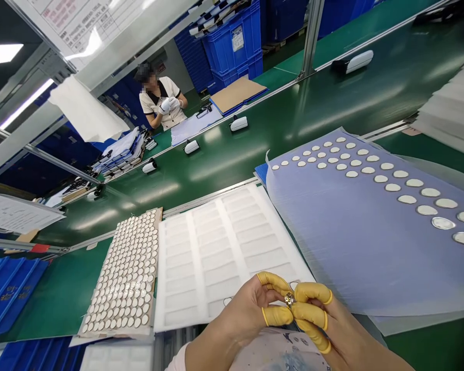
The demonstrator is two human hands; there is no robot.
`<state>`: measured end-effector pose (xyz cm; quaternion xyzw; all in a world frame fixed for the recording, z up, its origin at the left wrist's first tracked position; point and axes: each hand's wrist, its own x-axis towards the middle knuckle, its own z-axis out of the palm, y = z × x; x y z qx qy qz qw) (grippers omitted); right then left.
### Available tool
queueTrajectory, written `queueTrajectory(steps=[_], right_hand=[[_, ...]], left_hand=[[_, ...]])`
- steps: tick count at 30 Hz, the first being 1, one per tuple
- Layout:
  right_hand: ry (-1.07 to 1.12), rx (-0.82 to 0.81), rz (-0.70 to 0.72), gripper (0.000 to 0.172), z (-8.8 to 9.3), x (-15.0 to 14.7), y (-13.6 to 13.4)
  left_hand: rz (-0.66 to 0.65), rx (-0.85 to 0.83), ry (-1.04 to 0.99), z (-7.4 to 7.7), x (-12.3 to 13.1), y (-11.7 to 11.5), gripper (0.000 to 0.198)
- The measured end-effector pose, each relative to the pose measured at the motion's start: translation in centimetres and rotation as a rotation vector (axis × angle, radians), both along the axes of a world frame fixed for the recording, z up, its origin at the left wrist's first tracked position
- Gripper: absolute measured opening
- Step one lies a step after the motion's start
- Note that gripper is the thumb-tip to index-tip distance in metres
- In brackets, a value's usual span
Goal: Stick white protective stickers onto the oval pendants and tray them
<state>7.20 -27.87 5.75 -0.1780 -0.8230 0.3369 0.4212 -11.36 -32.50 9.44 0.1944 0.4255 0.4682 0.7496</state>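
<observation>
Small metal part point(290, 299): pinched between left hand point(247, 310) and right hand point(334, 327), grips closed on it; yellow finger cots point(272, 282) presumably against smudging.

Both hands meet low in the frame, just right of centre. The left hand point(247, 312) rises from the bottom edge, its thumb and forefinger curled rightward into a pinch. The right hand point(338, 335) enters from the lower right corner with its back turned up and three fingers point(311, 314) stacked and bent leftward. Yellow finger cots point(272, 282) cover the tips on both hands. The tips of the two hands close in on one spot, seemingly touching, though the contact is too small to be sure. Both forearms are cut off by the bottom edge.
</observation>
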Motion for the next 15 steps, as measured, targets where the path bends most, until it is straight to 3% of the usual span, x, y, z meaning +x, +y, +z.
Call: queueTrajectory(steps=[5, 8, 11, 12, 15], right_hand=[[-0.029, -0.081, 0.031, 0.031, -0.1, 0.0, -0.2], [0.072, -0.171, -0.060, 0.025, -0.2, -0.6, 0.1], [0.154, -0.368, -0.169, 0.010, 0.0, -1.6, 0.7], [0.142, -0.445, -0.149, 0.012, 0.3, -1.9, 1.0], [0.052, -0.651, 0.016, 0.043, 1.6, -2.8, 1.7]], left_hand=[[-0.003, 0.009, -0.033, -0.1, -0.1, -0.3, 0.057], [0.080, 0.205, 0.068, -0.1, 0.0, -0.7, 0.054], [0.173, 0.481, 0.373, 0.1, -0.2, -1.2, 0.041], [0.181, 0.559, 0.502, 0.2, -0.4, -1.2, 0.039], [0.162, 0.787, 0.853, 0.4, -1.1, -1.2, 0.044]])
